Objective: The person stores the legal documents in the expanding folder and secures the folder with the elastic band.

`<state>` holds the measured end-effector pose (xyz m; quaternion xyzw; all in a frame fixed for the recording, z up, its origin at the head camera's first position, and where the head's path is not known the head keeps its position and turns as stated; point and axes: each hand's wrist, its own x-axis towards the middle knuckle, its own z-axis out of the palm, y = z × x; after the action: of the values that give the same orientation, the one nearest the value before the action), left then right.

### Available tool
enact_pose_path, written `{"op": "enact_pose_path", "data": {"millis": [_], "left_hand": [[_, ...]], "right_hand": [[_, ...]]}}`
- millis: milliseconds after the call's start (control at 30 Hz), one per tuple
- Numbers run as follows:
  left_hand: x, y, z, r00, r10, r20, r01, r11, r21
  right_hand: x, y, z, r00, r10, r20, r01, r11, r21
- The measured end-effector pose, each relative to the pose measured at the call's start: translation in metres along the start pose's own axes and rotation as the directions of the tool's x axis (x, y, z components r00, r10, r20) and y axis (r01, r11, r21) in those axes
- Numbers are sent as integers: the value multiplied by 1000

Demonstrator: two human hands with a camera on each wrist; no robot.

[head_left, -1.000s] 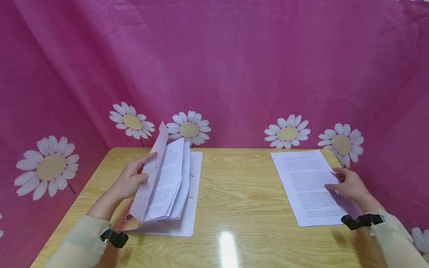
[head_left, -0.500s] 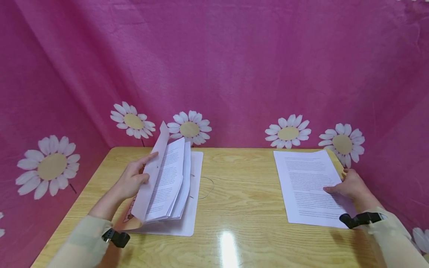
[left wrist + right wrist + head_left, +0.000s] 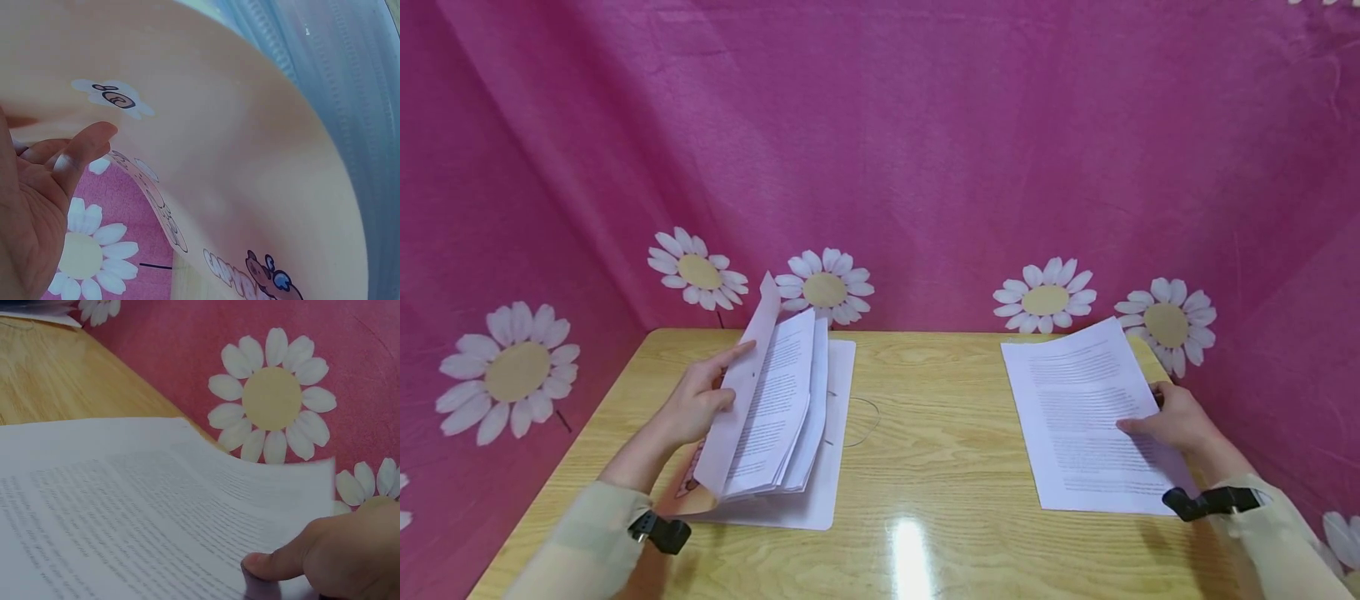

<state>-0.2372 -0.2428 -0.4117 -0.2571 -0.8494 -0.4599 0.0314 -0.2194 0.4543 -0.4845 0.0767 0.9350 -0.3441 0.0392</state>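
On the left of the table in the head view, a folder [image 3: 838,417] with a pale inside stands open, with printed pages [image 3: 775,400] fanned up inside. My left hand [image 3: 696,400] holds its raised cover [image 3: 748,383] by the edge. In the left wrist view the outside of that cover [image 3: 262,156] is peach with cartoon prints. Far to the right, my right hand [image 3: 1180,421] pinches the right edge of a printed sheet [image 3: 1082,425], its thumb [image 3: 269,564] on top. The other right fingers are mostly hidden behind the sheet, whose top right part is raised and bent.
The wooden table [image 3: 932,433] lies between folder and sheet. A thin dark loop [image 3: 872,425] sits just right of the folder. A pink curtain [image 3: 910,167] with printed daisies hangs behind the table and at both sides.
My right hand first shifts its grip and the sheet slides slightly; now the sheet's top right corner has lifted and bent. The left hand and folder stay nearly still.
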Motion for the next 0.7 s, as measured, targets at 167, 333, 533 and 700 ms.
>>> {"op": "enact_pose_path", "data": {"millis": [167, 333, 533, 700], "left_hand": [[0, 1, 0, 1000, -2, 3, 2, 1000, -2], [0, 2, 0, 1000, -8, 13, 8, 1000, -19], [0, 2, -1, 1000, -5, 14, 6, 1000, -14], [0, 2, -1, 1000, -7, 18, 7, 1000, -19]], "right_hand": [[-5, -5, -3, 998, -58, 17, 58, 998, 27], [-8, -7, -5, 992, -77, 97, 66, 992, 112], [-10, -7, -6, 974, -131, 185, 90, 972, 218], [-12, -9, -6, 966, -167, 195, 109, 955, 275]]}}
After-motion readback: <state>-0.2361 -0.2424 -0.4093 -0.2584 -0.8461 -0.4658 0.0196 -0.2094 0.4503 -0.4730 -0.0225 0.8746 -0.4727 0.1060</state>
